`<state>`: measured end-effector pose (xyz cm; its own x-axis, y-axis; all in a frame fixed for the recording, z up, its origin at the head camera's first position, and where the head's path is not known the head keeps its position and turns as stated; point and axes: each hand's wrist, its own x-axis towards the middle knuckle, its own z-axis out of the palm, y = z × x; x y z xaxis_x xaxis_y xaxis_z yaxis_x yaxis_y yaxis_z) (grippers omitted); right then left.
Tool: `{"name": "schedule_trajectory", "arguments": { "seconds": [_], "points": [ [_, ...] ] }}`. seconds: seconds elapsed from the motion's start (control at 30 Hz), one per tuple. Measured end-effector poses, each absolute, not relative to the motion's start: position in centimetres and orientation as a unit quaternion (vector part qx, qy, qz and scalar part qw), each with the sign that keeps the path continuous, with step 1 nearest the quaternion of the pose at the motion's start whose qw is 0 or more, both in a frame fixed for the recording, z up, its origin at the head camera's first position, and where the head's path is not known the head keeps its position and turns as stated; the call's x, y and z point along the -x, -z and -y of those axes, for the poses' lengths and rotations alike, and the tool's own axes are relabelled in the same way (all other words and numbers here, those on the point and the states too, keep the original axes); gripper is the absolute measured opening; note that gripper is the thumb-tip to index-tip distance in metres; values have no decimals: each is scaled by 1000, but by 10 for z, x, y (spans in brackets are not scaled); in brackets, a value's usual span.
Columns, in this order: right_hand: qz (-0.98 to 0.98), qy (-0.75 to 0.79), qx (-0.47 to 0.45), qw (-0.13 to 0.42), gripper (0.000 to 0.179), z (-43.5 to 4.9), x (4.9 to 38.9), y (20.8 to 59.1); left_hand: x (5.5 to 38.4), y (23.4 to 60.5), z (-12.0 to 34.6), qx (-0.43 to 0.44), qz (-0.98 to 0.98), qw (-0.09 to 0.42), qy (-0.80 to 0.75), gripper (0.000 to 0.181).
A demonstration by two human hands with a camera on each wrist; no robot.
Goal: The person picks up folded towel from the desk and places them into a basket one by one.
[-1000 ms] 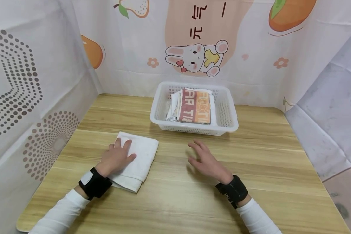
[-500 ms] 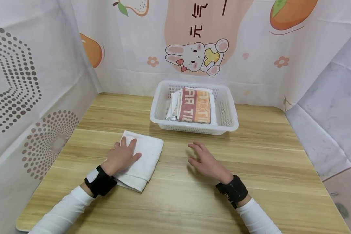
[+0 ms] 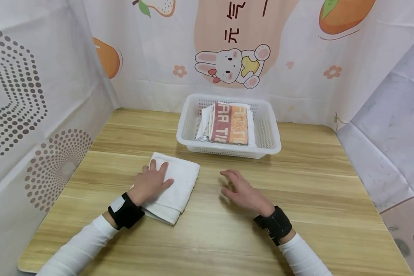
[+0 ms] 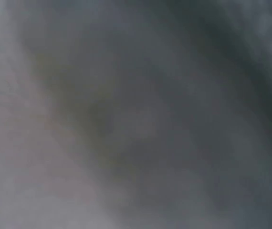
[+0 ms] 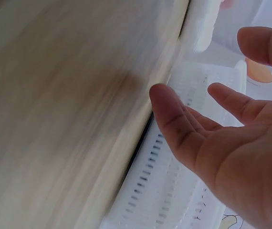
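Note:
A folded white towel lies flat on the wooden table, left of the middle. My left hand rests on its left part with fingers spread, covering some of the cloth. Over the table to the right, my right hand holds nothing; its fingers are loosely bent and apart, as the right wrist view also shows with the palm of the hand. The left wrist view is too blurred to make anything out.
Behind the hands stands a white plastic basket with holes in its walls. Folded cloths lie in it, the top one a red and orange towel with letters. Printed curtains hang along the table's back and sides.
My left hand and the white towel under it have slid to the right across the table. The right hand has stayed almost in place.

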<state>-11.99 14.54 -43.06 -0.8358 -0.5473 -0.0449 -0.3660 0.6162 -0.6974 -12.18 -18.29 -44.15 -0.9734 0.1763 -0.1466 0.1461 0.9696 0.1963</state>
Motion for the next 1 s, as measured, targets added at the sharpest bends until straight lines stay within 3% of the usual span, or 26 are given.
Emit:
{"name": "schedule_trajectory", "arguments": {
  "seconds": [1.0],
  "points": [
    [-874,382,253,165,53,-143,117,435,126,439,148,-121,-981,113,-101,67]
  ]
}}
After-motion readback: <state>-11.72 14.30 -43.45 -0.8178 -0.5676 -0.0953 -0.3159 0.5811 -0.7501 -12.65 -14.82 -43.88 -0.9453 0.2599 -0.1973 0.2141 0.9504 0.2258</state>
